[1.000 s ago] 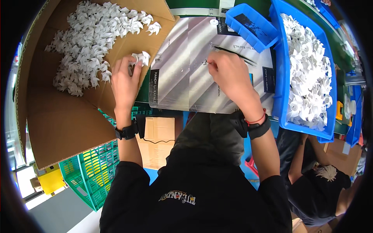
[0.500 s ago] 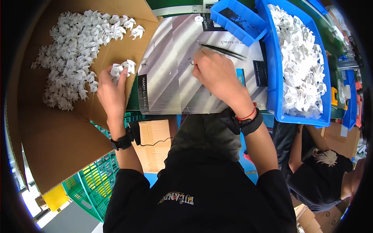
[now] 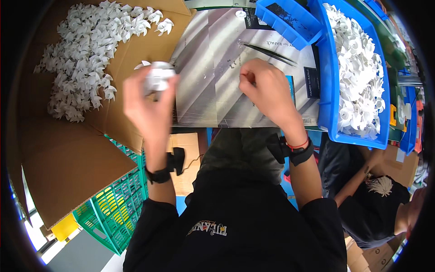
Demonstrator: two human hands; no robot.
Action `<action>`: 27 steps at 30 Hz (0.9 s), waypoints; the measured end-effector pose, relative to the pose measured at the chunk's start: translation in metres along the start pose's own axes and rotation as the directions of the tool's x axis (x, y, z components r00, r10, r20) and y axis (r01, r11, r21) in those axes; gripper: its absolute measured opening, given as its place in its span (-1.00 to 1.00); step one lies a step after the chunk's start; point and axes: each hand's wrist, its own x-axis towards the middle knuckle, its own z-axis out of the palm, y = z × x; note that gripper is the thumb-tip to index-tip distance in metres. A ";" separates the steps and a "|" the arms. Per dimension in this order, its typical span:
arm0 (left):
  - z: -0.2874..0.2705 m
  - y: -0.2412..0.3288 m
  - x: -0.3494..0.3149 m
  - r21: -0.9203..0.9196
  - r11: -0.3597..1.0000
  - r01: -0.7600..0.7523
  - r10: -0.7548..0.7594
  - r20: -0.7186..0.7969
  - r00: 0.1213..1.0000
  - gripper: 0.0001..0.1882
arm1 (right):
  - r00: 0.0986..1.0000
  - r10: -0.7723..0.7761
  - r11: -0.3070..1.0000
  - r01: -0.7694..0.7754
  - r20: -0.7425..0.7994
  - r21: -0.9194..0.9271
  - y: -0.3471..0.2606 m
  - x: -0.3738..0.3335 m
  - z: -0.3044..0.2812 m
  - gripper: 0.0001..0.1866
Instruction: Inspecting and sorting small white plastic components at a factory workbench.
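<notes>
My left hand, smeared a little by motion, is closed around a small white fan wheel with curved blades. It hovers between the cardboard box and the work surface. Above the printed sheet, my right hand is curled with thumb and forefinger pinched together. What that pinch holds, if anything, is hidden. Black tweezers lie on the sheet just beyond the right hand. A few tiny dark pieces rest to the left of that hand.
At left, an open cardboard box holds a heap of white fan wheels. A large blue bin of white fan wheels stands at right. Beside it, a small blue tray contains black bits. A co-worker sits at far right.
My left hand has moved right, away from the box, with the white fan wheel in it. My right hand has shifted slightly right and down, away from the tweezers. The whole view has shifted a little.
</notes>
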 end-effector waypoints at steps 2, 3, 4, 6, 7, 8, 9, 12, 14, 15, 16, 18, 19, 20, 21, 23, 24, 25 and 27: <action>0.027 0.030 -0.010 -0.093 0.976 -0.197 0.208 0.123 0.970 -0.58 | 0.990 0.139 0.939 -0.126 -0.017 0.319 -0.002 -0.013 -0.008 -0.96; 0.038 0.040 -0.016 -0.165 0.972 -0.167 0.196 0.181 0.964 -0.58 | 0.980 0.201 0.863 -0.173 -0.007 0.475 -0.004 -0.017 -0.010 -0.96; 0.047 0.047 -0.022 -0.237 0.963 -0.132 0.189 0.238 0.953 -0.58 | 0.980 0.199 0.863 -0.173 -0.005 0.474 -0.006 -0.020 -0.009 -0.96; 0.061 0.059 -0.031 -0.284 0.951 -0.122 0.201 0.268 0.942 -0.57 | 0.974 0.200 0.792 -0.098 -0.106 0.603 -0.006 -0.029 -0.002 -0.96; 0.067 0.063 -0.035 -0.321 0.940 -0.113 0.211 0.291 0.933 -0.57 | 0.966 0.204 0.751 -0.052 -0.157 0.659 -0.005 -0.032 -0.001 -0.95; 0.070 0.064 -0.037 -0.355 0.929 -0.103 0.223 0.316 0.922 -0.56 | 0.963 0.214 0.753 -0.058 -0.161 0.656 -0.005 -0.034 -0.002 -0.95; 0.071 0.063 -0.038 -0.361 0.927 -0.103 0.228 0.322 0.919 -0.56 | 0.965 0.222 0.748 -0.079 -0.136 0.659 -0.005 -0.035 -0.002 -0.94; 0.071 0.058 -0.039 -0.419 0.907 -0.036 0.190 0.333 0.923 -0.52 | 0.968 0.236 0.734 -0.119 -0.086 0.668 -0.006 -0.037 -0.004 -0.91; 0.070 0.062 -0.039 -0.414 0.910 -0.031 0.186 0.340 0.922 -0.50 | 0.970 0.222 0.793 -0.121 -0.097 0.597 -0.007 -0.040 -0.004 -0.91; 0.070 0.064 -0.039 -0.414 0.910 -0.026 0.184 0.346 0.920 -0.49 | 0.972 0.213 0.819 -0.121 -0.102 0.560 -0.007 -0.041 -0.004 -0.91; 0.070 0.065 -0.039 -0.414 0.910 -0.021 0.181 0.351 0.919 -0.47 | 0.972 0.211 0.816 -0.119 -0.100 0.565 -0.006 -0.040 -0.004 -0.91; 0.070 0.062 -0.040 -0.402 0.914 -0.048 0.198 0.342 0.918 -0.46 | 0.969 0.219 0.815 -0.116 -0.116 0.567 -0.006 -0.040 -0.004 -0.90; 0.071 0.061 -0.041 -0.396 0.915 -0.073 0.218 0.334 0.917 -0.45 | 0.967 0.225 0.816 -0.117 -0.124 0.567 -0.006 -0.040 -0.004 -0.90; 0.071 0.060 -0.042 -0.391 0.915 -0.099 0.238 0.326 0.915 -0.44 | 0.966 0.226 0.815 -0.118 -0.123 0.568 -0.007 -0.040 -0.003 -0.90; 0.071 0.060 -0.042 -0.390 0.916 -0.099 0.238 0.328 0.914 -0.44 | 0.968 0.221 0.816 -0.115 -0.122 0.567 -0.008 -0.040 -0.002 -0.90; 0.069 0.060 -0.043 -0.389 0.919 -0.054 0.199 0.343 0.918 -0.47 | 0.970 0.211 0.819 -0.107 -0.122 0.563 -0.008 -0.039 -0.002 -0.89; 0.069 0.061 -0.043 -0.389 0.921 -0.032 0.180 0.350 0.919 -0.49 | 0.970 0.212 0.819 -0.108 -0.122 0.564 -0.008 -0.040 -0.002 -0.89; 0.069 0.061 -0.043 -0.389 0.921 -0.033 0.181 0.351 0.919 -0.49 | 0.970 0.201 0.828 -0.094 -0.136 0.553 -0.008 -0.040 -0.002 -0.90; 0.070 0.061 -0.043 -0.388 0.921 -0.033 0.180 0.347 0.920 -0.49 | 0.971 0.178 0.845 -0.066 -0.163 0.531 -0.008 -0.041 -0.003 -0.90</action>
